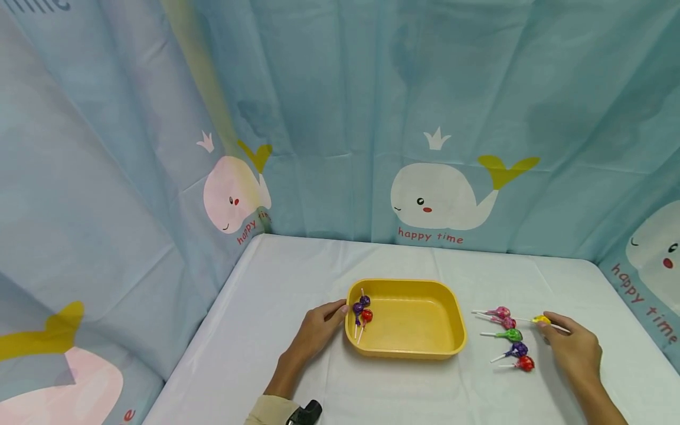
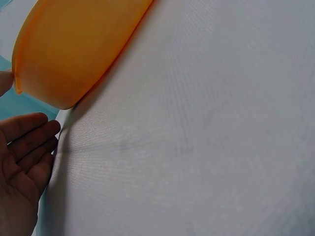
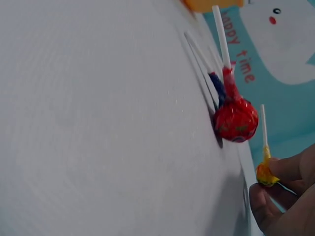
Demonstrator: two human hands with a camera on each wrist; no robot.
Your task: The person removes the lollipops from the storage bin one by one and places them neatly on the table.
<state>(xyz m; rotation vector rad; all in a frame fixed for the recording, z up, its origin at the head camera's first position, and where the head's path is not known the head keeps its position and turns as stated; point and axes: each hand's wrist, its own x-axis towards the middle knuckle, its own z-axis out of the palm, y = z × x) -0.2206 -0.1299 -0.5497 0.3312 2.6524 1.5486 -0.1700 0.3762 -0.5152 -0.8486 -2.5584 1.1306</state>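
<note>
A yellow tray (image 1: 406,352) stands on the white cloth, holding two purple lollipops (image 1: 358,308) and a red lollipop (image 1: 367,316) at its left end. My left hand (image 1: 319,327) is at the tray's left side, thumb on the rim; the left wrist view shows its other fingers (image 2: 29,135) extended below the tray's wall (image 2: 69,54). On the right, my right hand (image 1: 576,348) pinches a yellow lollipop (image 3: 266,174) by its head between thumb and fingertips. In the head view its stick points left, and another white stick (image 1: 560,328) shows beside the fingers.
Between tray and right hand lies a column of lollipops: two pink (image 1: 502,311), one green (image 1: 513,334), one purple (image 1: 519,349) and one red (image 1: 525,363). A blue whale-print curtain (image 1: 340,147) hangs behind the table and along its sides.
</note>
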